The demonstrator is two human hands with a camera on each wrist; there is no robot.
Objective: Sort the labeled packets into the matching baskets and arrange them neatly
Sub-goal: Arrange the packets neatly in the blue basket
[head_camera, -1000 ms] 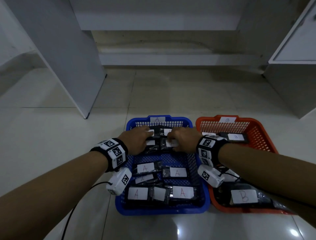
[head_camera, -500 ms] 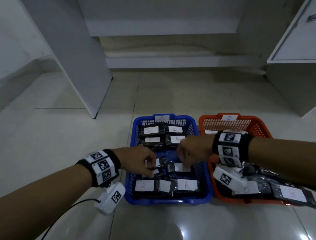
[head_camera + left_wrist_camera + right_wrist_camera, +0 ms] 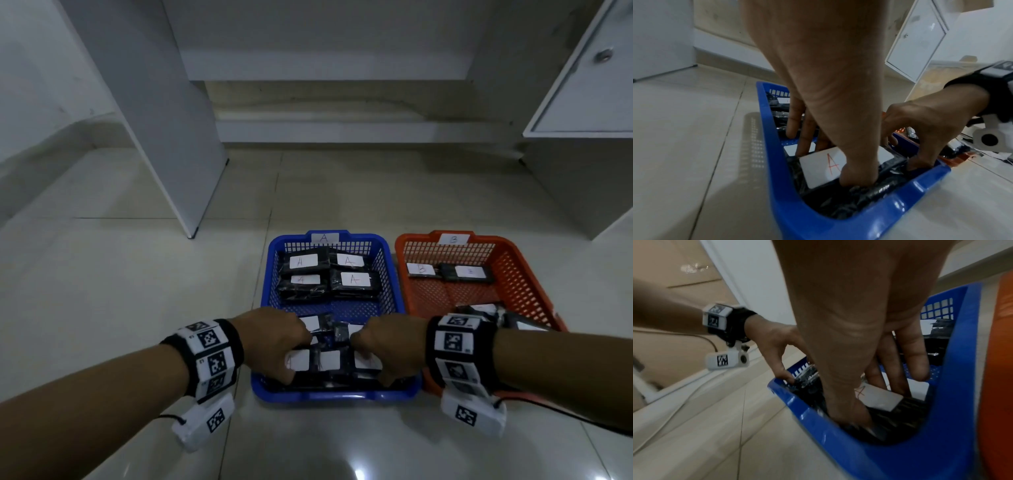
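Note:
The blue basket (image 3: 335, 395) tagged A holds black packets with white A labels: a tidy group at the back (image 3: 329, 277) and a near row under my hands. My left hand (image 3: 294, 359) straddles the near-left A packet (image 3: 818, 167), thumb at its near edge and fingers at its far edge. My right hand (image 3: 368, 359) holds the near-right packet (image 3: 881, 400) the same way, thumb pressed against the front wall. The orange basket (image 3: 527, 274) tagged B holds B packets (image 3: 448, 272) at the back; more lie hidden under my right wrist.
Both baskets stand side by side on a glossy tiled floor (image 3: 137, 274). A white panel (image 3: 164, 137) rises at the back left, and a white cabinet (image 3: 582, 102) stands at the right. A low step (image 3: 342, 130) runs behind the baskets.
Both hands have come back from the far row of the blue basket to its near row and now clasp the front packets. The far row lies uncovered and squared up.

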